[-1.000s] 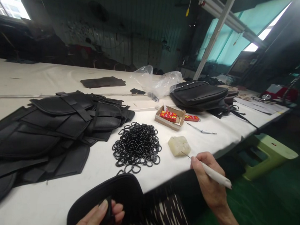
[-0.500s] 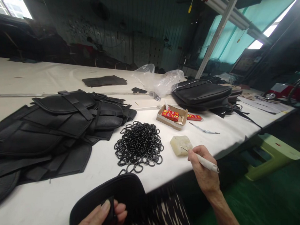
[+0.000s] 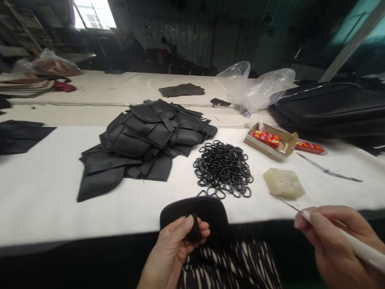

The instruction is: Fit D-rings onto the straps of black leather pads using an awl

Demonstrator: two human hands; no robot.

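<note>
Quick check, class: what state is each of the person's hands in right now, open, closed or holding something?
Left hand: closed, pinching a black piece.
Right hand: closed, holding a white-handled pointed tool.

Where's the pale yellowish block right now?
In the head view, the block lies on the table, right of the black rings, near the pointed tool in the right hand.

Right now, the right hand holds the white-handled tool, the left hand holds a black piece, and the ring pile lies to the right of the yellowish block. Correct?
Not quite: in the head view, the ring pile lies to the left of the yellowish block. The right hand does hold the white-handled tool, and the left hand a black piece.
</note>
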